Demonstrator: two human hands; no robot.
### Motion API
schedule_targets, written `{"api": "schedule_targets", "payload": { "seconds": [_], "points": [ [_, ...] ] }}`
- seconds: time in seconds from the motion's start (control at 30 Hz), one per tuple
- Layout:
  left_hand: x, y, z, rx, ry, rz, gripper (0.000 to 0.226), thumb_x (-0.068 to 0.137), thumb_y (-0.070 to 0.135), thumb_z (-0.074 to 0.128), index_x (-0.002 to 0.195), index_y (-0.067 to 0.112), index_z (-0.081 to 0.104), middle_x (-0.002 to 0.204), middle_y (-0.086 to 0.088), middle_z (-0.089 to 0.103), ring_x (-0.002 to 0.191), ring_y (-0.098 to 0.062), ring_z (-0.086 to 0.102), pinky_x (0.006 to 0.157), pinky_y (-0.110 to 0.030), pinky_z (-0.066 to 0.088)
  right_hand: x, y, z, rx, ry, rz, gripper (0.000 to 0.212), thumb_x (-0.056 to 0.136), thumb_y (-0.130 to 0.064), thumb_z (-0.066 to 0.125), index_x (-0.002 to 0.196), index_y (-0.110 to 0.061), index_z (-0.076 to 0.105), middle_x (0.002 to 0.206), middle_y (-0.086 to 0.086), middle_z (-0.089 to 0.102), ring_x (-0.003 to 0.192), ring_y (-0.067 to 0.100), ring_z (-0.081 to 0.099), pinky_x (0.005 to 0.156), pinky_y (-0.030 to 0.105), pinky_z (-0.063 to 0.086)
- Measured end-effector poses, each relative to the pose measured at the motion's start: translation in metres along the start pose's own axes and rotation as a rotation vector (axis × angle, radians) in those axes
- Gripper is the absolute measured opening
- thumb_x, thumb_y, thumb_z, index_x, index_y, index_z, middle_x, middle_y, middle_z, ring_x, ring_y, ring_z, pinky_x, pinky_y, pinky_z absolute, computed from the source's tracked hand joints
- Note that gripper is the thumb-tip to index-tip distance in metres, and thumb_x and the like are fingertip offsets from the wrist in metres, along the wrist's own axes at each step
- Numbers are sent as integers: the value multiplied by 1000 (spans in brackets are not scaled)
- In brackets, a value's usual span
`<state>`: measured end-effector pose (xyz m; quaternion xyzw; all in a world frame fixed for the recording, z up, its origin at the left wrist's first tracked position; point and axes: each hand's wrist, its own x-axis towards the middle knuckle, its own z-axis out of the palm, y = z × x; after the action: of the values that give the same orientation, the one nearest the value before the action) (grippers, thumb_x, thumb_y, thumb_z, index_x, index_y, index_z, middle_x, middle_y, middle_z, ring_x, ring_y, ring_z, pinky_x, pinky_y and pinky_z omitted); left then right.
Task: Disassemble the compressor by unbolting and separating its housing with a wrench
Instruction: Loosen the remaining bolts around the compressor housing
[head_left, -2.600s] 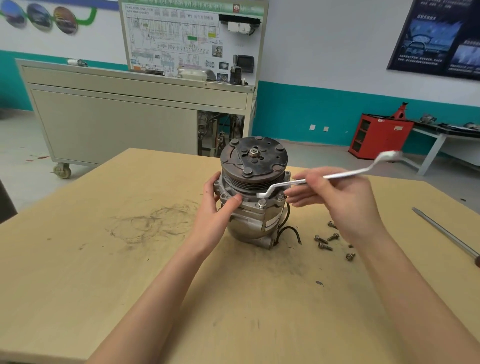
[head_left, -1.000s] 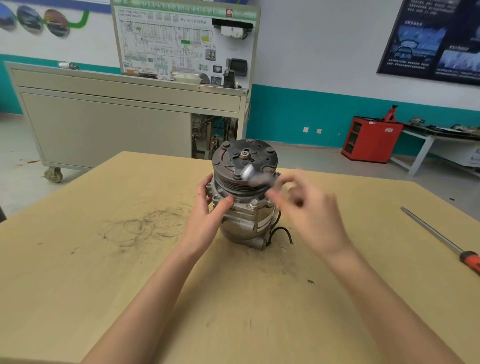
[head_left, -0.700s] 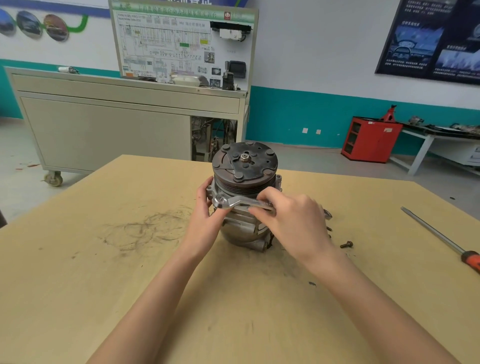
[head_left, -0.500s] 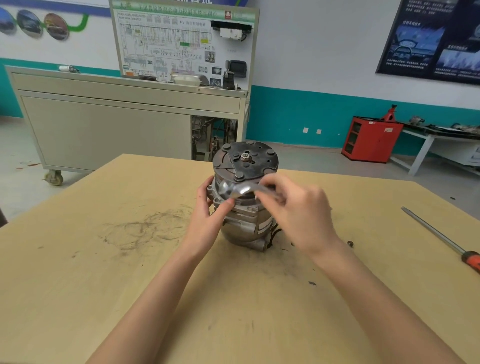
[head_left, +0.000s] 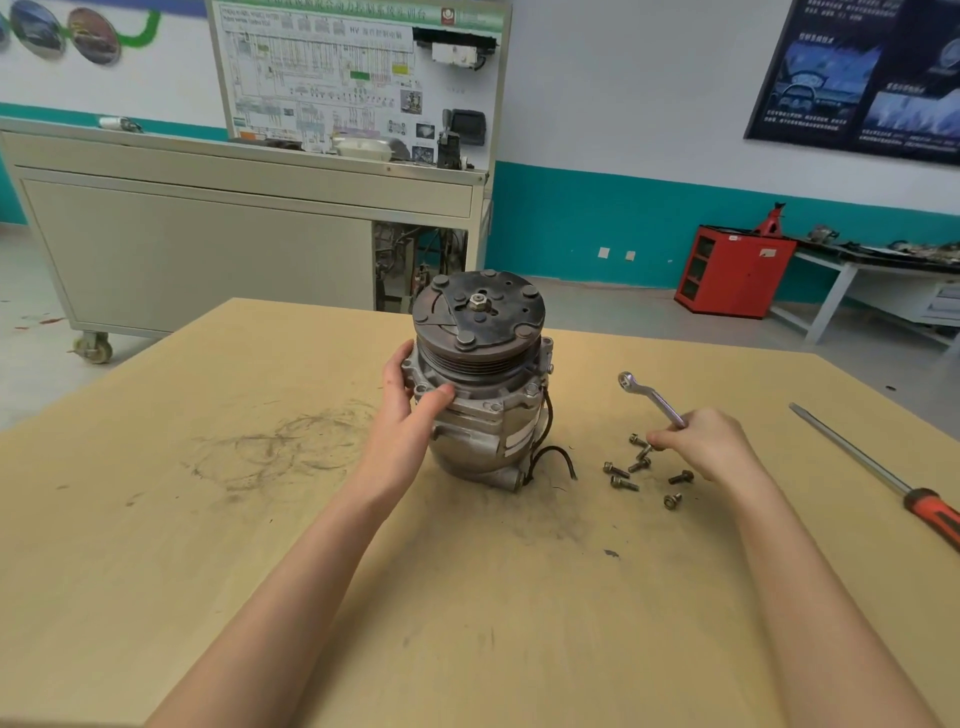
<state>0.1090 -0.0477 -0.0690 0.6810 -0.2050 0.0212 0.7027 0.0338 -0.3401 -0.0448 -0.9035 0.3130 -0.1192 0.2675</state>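
The compressor (head_left: 483, 410) stands upright on the wooden table (head_left: 260, 519), its dark pulley face up and a black wire trailing at its right foot. My left hand (head_left: 410, 410) grips the housing's upper left flange, thumb on the front. To the right, my right hand (head_left: 701, 447) holds the silver wrench (head_left: 649, 397) by its near end, the ring end pointing up and left over the table. Its fingertips are down among several loose bolts (head_left: 634, 467) lying on the table; one bolt seems pinched.
A long screwdriver with a red handle (head_left: 872, 473) lies near the table's right edge. Dark scuff marks (head_left: 280, 447) cover the table left of the compressor. Beyond the table stand a grey wheeled cabinet (head_left: 208, 249) and a red box (head_left: 732, 270).
My right hand has taken the wrench off the compressor's flange and moved right and down to the loose bolts. My left hand has kept its grip on the housing.
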Motion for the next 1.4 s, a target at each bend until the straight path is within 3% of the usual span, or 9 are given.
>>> {"api": "schedule_targets", "payload": {
  "seconds": [0.2, 0.33, 0.47, 0.7, 0.8, 0.9, 1.03, 1.2, 1.4],
  "points": [
    [12, 5, -8, 27, -76, -29, 75, 81, 36, 46, 150, 32, 19, 140, 9, 42, 102, 7, 48, 87, -15, 43, 10, 6, 19, -178, -42, 51, 25, 78, -24, 70, 65, -10, 54, 62, 4, 50, 59, 23, 48, 50, 27, 30],
    [22, 5, -15, 87, -127, 13, 75, 72, 38, 41, 145, 26, 31, 117, 12, 56, 72, 10, 50, 61, -12, 43, 9, 9, 24, -189, -52, 63, 20, 79, -26, 68, 76, -9, 58, 70, 5, 54, 68, 26, 52, 52, 27, 32],
    [22, -3, -13, 55, -86, 37, 71, 73, 41, 41, 142, 30, 35, 103, 25, 59, 68, 5, 49, 60, -20, 39, 5, 10, 23, -190, 37, 35, 28, 87, -34, 59, 74, -9, 58, 67, 4, 53, 71, 28, 54, 54, 29, 33],
    [15, 2, -9, 16, -60, 52, 64, 85, 35, 43, 146, 31, 26, 123, 27, 48, 90, 23, 52, 68, -1, 42, -42, -35, -14, 814, 488, -297, 33, 99, -22, 36, 72, -23, 54, 71, -6, 52, 69, 6, 50, 64, 27, 39],
    [13, 4, -7, 25, -52, 61, 49, 101, 17, 39, 147, 28, 25, 124, 24, 46, 92, 24, 51, 69, 1, 41, -72, -55, -26, 644, 492, -531, 33, 103, -26, 36, 82, -23, 62, 71, -7, 48, 60, -4, 46, 57, 11, 33],
    [12, 4, -7, 38, -43, 43, 49, 102, 16, 35, 148, 28, 25, 140, 10, 44, 109, 12, 49, 73, 0, 41, -99, -73, -34, 747, 337, -671, 28, 100, -29, 40, 82, -23, 61, 71, 4, 64, 54, 9, 54, 50, 19, 44],
    [10, 7, -7, 32, -51, 26, 49, 102, 19, 36, 148, 30, 25, 136, 13, 42, 99, 23, 48, 69, 1, 40, -125, -88, -26, 1058, 215, -771, 17, 98, -23, 44, 86, -16, 54, 86, 7, 72, 62, 22, 69, 56, 26, 56],
    [8, 8, -6, 30, -34, 26, 48, 102, 20, 36, 148, 31, 25, 137, 15, 41, 117, 3, 47, 94, -14, 38, -138, -92, 17, 1079, 472, -1027, 8, 96, -33, 54, 91, -33, 60, 85, -2, 71, 69, 21, 72, 60, 31, 58],
    [8, 10, -6, 43, -13, 26, 48, 101, 16, 38, 147, 27, 28, 144, 6, 42, 126, -11, 45, 104, -31, 39, -131, -90, 46, 639, 613, -1336, 20, 96, -24, 54, 95, -5, 53, 98, 17, 69, 84, 22, 72, 61, 36, 60]
  ]
}}
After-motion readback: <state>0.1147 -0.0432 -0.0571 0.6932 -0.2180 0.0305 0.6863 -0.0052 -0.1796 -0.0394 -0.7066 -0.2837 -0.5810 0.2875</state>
